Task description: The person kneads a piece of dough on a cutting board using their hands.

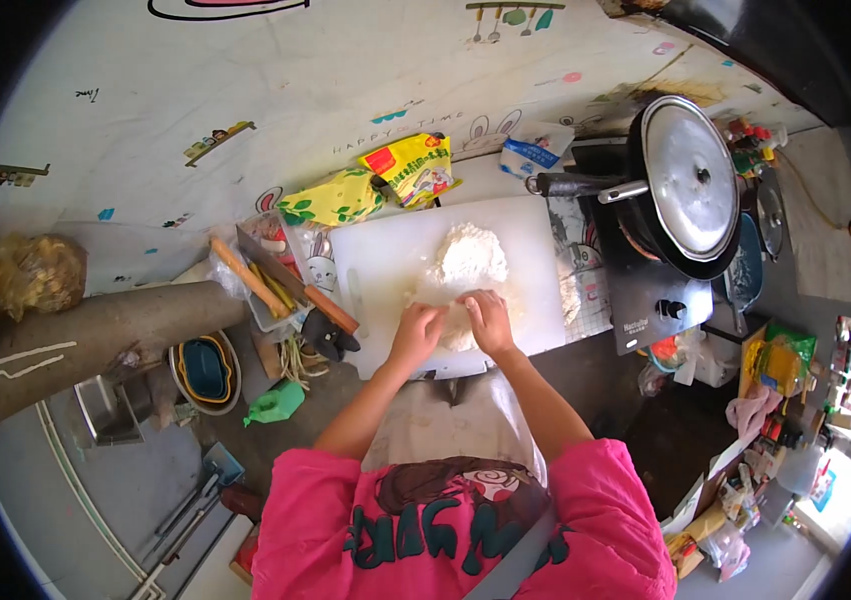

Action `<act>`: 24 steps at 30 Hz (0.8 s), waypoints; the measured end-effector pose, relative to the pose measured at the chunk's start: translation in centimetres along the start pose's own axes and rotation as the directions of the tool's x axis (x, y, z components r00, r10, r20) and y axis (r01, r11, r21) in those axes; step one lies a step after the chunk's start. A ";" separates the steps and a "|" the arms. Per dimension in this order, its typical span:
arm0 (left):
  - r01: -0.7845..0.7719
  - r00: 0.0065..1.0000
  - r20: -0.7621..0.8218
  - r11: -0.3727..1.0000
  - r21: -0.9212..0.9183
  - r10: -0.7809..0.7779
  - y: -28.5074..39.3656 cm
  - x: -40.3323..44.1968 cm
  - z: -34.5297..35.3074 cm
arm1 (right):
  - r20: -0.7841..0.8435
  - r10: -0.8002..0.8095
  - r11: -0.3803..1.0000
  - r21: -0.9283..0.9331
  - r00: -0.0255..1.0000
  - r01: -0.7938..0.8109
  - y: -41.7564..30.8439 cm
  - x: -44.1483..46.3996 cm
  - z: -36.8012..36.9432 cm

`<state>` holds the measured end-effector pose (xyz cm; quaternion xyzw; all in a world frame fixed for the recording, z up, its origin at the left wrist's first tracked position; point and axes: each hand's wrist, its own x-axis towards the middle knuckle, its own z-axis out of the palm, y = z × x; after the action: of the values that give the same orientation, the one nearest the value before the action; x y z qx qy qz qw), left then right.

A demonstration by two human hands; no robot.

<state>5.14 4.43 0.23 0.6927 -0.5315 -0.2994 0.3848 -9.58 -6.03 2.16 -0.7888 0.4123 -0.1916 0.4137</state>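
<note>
A white cutting board point(376, 250) lies on the counter with a mound of white flour point(471, 254) at its middle. Near the front of the board, my left hand point(420, 330) is closed, its fingertips pressed together at the lower left edge of the flour. My right hand point(488, 318) is closed too, at the flour's lower right. Between and just below the hands lies more pale flour or dough point(457, 328). What the fingers of either hand hold, if anything, is too small to make out.
Yellow packets point(412, 168) stand behind the board. To the right, a lidded pan point(688, 180) sits on a cooktop point(652, 300), its handle reaching toward the board. At the left are a cleaver, a rolling pin point(249, 278) and a plastic bin point(286, 250).
</note>
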 end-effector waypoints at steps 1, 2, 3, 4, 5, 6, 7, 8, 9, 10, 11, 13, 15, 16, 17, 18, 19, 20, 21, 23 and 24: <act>-0.032 0.999 0.040 0.999 0.029 0.031 0.7 -0.4 -0.3 | 0.022 0.060 0.997 -0.046 0.998 -0.059 0.0 -0.5 0.0; -0.063 0.995 0.080 0.996 0.057 0.058 1.5 -1.1 -0.5 | 0.011 0.047 0.987 -0.158 0.999 -0.045 -0.2 -1.1 0.1; -0.091 0.989 0.121 0.992 0.084 0.080 2.1 -1.8 -0.7 | 0.003 0.035 0.964 -0.265 0.999 -0.033 -0.9 -1.7 0.5; -0.103 0.987 0.133 0.991 0.089 0.091 2.3 -2.5 -0.6 | -0.002 0.023 0.929 -0.369 1.000 -0.022 -1.5 -2.2 0.9; -0.113 0.984 0.147 0.989 0.096 0.098 2.4 -3.2 -0.6 | -0.069 -0.128 0.922 -0.377 0.989 0.092 -1.9 -3.0 1.1; -0.119 0.982 0.161 0.987 0.104 0.101 2.5 -3.9 -0.6 | -0.093 -0.197 0.904 -0.403 0.976 0.144 -1.6 -3.6 1.6; -0.155 0.972 0.202 0.970 0.187 0.117 2.3 -4.6 -0.7 | -0.113 -0.214 0.891 -0.429 0.970 0.147 -1.1 -3.9 2.4; -0.182 0.967 0.219 0.952 0.248 0.128 2.0 -5.1 -0.5 | -0.132 -0.228 0.880 -0.452 0.965 0.146 -0.4 -4.0 3.1; -0.205 0.962 0.240 0.929 0.308 0.133 2.0 -5.4 -0.6 | -0.103 -0.240 0.873 -0.457 0.965 0.168 -0.2 -3.7 3.3; -0.230 0.955 0.265 0.903 0.363 0.137 2.0 -5.7 -0.6 | -0.073 -0.250 0.867 -0.462 0.966 0.189 0.2 -3.3 3.3; -0.203 0.953 0.290 0.898 0.391 0.089 2.0 -5.7 -0.3 | -0.045 -0.261 0.860 -0.465 0.964 0.211 0.6 -2.5 3.5; -0.112 0.970 0.244 0.891 0.440 0.001 2.9 -4.3 0.5 | -0.004 -0.149 0.874 -0.469 0.989 0.130 1.1 -1.0 4.2; -0.062 0.976 0.211 0.878 0.475 -0.045 3.0 -2.9 1.0 | 0.009 -0.073 0.886 -0.458 0.997 0.069 1.0 0.5 4.3; -0.060 0.977 0.206 0.871 0.488 -0.048 3.0 -2.3 1.1 | -0.025 -0.093 0.898 -0.434 0.995 0.074 1.1 0.9 4.6; -0.062 0.979 0.200 0.865 0.497 -0.045 2.9 -1.6 1.2 | -0.060 -0.114 0.906 -0.415 0.992 0.079 1.3 1.4 4.8; -0.077 0.974 0.220 0.846 0.527 -0.048 2.8 -0.9 1.2 | -0.096 -0.135 0.914 -0.397 0.986 0.086 1.4 2.0 4.8; -0.091 0.969 0.241 0.826 0.556 -0.055 2.7 -0.6 1.0 | -0.108 -0.137 0.921 -0.381 0.985 0.086 1.5 2.6 5.0; -0.106 0.962 0.264 0.806 0.582 -0.064 2.7 -0.4 1.0 | -0.119 -0.136 0.927 -0.366 0.984 0.084 1.7 3.0 5.1; -0.088 0.966 0.246 0.799 0.595 -0.077 2.2 -0.4 1.4 | -0.128 -0.135 0.933 -0.350 0.983 0.082 1.6 3.3 5.0; -0.045 0.976 0.195 0.777 0.627 -0.101 1.4 -0.4 2.0 | -0.065 -0.074 0.913 -0.406 0.995 0.041 1.3 3.9 4.6; -0.040 0.976 0.192 0.785 0.618 -0.102 1.4 -0.3 1.9 | -0.039 -0.049 0.901 -0.432 0.998 0.028 1.2 4.2 4.6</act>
<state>2.76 4.08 0.44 0.7525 -0.6271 -0.1881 0.0719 -4.71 -7.54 -1.66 -0.8638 0.4388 -0.1231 0.2148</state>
